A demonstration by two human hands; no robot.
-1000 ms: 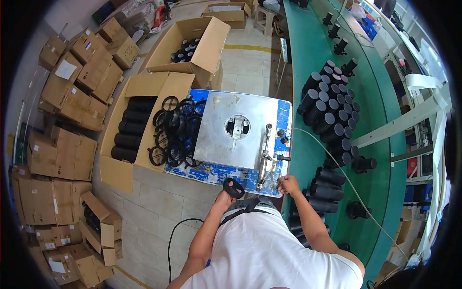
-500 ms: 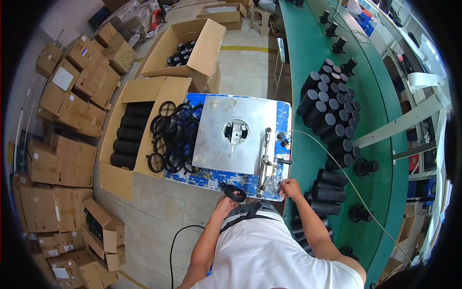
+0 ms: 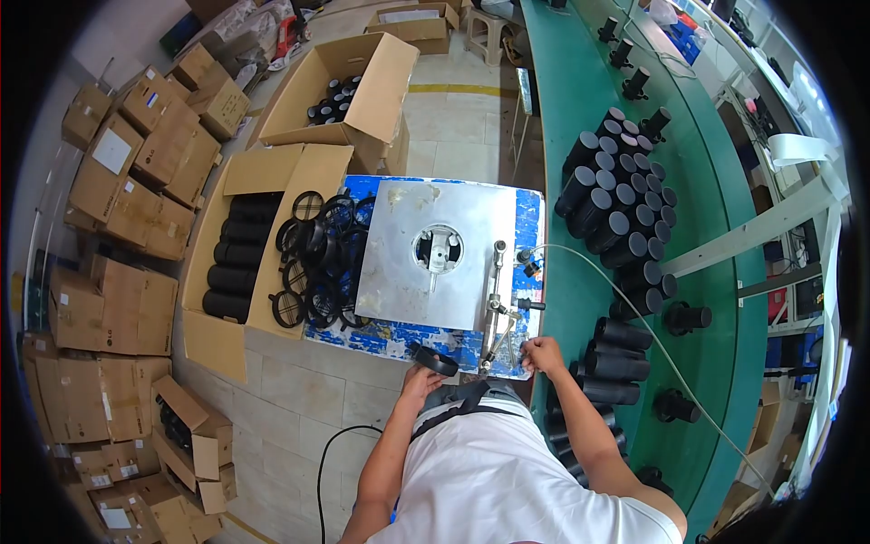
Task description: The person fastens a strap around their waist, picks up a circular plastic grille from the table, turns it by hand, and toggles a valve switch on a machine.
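My left hand (image 3: 419,384) is closed around a black plastic ring (image 3: 438,361), held just off the front edge of the worktable. At that table's front right corner is my right hand (image 3: 543,354), its fingers drawn together; whatever may be in them is too small to make out. Close to the right hand stands a metal clamp-like fixture (image 3: 495,308) with rods and a dark handle. Behind both hands lies a flat metal plate (image 3: 399,272) with a round opening (image 3: 439,250) that has a metal part inside.
Black rings (image 3: 317,245) are heaped at the worktable's left, beside an open carton (image 3: 210,326) of black cylinders. On the green bench (image 3: 716,381) to the right, many black cylinders (image 3: 603,213) stand or lie. A thin hose (image 3: 671,354) crosses it. Stacked cartons (image 3: 113,304) line the left.
The view has shifted slightly. My left hand still holds the black ring, which has turned a little so its side faces up more. The right hand stays at the table corner.
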